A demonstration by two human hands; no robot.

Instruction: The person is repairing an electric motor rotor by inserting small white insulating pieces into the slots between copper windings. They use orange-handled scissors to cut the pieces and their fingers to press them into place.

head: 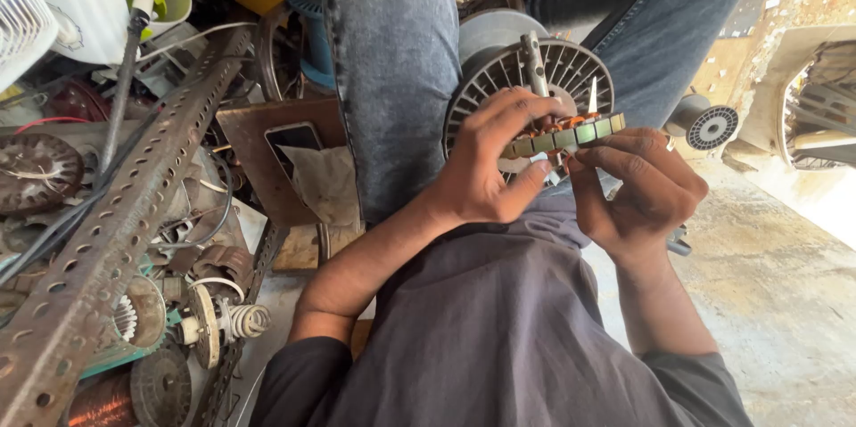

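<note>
Looks like mid-inspection or winding work on a stator point(563, 135), held up at center-right of the frame over the lap. Left hand point(486, 164) pinches its near edge, thumb underneath; right hand point(637, 191) grips the other end, fingers curled shut on it. I'd guess the next bit needs careful fingertip work on the copper coils. Right side is bare floor point(785, 284), so there's room there; left is crammed with a perforated bar point(116, 222) and scrap motors point(218, 324).

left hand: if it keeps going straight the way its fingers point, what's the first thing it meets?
The left hand points right, across the stator ring it grips. Straight on, it would probably meet the right hand first, which holds the ring's other side. Depth between them is unclear from one view.
</note>
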